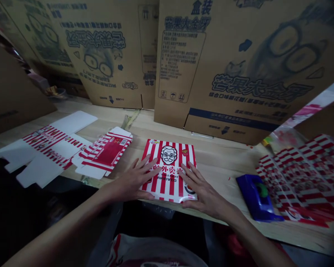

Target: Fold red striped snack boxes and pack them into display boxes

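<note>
A red-and-white striped packet [168,187] with a cartoon face lies flat near the front edge of the wooden table. My left hand [137,178] rests on its left side, fingers spread. On its right side lies my right hand [202,187], likewise with fingers stretched out. Both palms face down, and neither hand grips anything. Left of the packet are a partly folded striped carton [110,150] and unfolded carton blanks [48,146], with white flaps sticking out.
Tall brown cardboard boxes [180,85] stand along the back of the table [217,163]. At the right sit a blue tape dispenser [250,196] and a pile of striped packets [306,174]. A small clear tub [57,92] stands at the back left.
</note>
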`<state>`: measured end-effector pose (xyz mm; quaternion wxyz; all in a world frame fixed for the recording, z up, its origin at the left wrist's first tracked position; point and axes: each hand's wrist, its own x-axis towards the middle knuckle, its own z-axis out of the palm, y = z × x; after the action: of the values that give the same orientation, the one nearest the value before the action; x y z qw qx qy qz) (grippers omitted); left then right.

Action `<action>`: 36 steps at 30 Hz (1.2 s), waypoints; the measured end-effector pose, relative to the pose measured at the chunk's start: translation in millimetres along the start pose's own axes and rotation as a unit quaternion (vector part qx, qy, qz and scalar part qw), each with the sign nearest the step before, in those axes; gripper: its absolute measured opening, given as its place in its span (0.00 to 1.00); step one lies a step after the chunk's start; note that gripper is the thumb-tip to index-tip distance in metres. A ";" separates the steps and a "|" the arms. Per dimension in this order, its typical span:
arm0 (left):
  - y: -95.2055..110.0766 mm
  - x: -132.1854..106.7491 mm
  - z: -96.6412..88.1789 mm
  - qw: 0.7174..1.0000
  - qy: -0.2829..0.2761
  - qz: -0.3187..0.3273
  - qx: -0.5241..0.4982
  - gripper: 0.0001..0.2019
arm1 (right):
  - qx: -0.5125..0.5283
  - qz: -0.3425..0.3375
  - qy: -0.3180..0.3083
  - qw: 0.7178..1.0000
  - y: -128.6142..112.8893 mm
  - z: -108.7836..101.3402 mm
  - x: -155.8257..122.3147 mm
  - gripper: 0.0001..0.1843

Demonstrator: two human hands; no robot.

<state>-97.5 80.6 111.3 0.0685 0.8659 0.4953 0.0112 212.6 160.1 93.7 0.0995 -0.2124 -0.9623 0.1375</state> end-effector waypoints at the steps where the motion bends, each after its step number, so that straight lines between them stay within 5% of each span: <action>1: -0.4 0.1 -1.6 1.000 -0.005 0.005 0.003 0.44 | -0.004 -0.005 0.000 1.000 -0.1 -0.5 -0.1 0.50; 10: 6.4 -1.0 12.5 0.990 0.103 0.049 0.088 0.32 | -0.085 -0.044 0.064 0.993 -4.1 7.3 3.8 0.41; 15: 5.7 -0.6 4.2 0.985 0.144 0.055 0.071 0.26 | -0.077 -0.057 0.036 0.995 -3.4 -22.1 7.0 0.34; 22: 30.7 7.3 12.9 0.978 0.163 -0.023 0.127 0.28 | -0.054 -0.103 0.007 0.993 10.8 -55.4 17.7 0.28; 30: 22.1 -7.2 11.4 0.992 0.093 0.014 0.084 0.35 | -0.043 -0.082 0.049 0.994 7.6 -21.4 -0.1 0.32; 36: 53.8 10.6 18.2 0.990 0.111 0.013 0.091 0.33 | -0.063 -0.087 0.042 0.993 9.8 -2.5 -7.9 0.37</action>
<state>-44.5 60.8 99.7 -0.0663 0.8686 0.4871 0.0626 224.0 165.8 91.9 0.1376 -0.1389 -0.9790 0.0582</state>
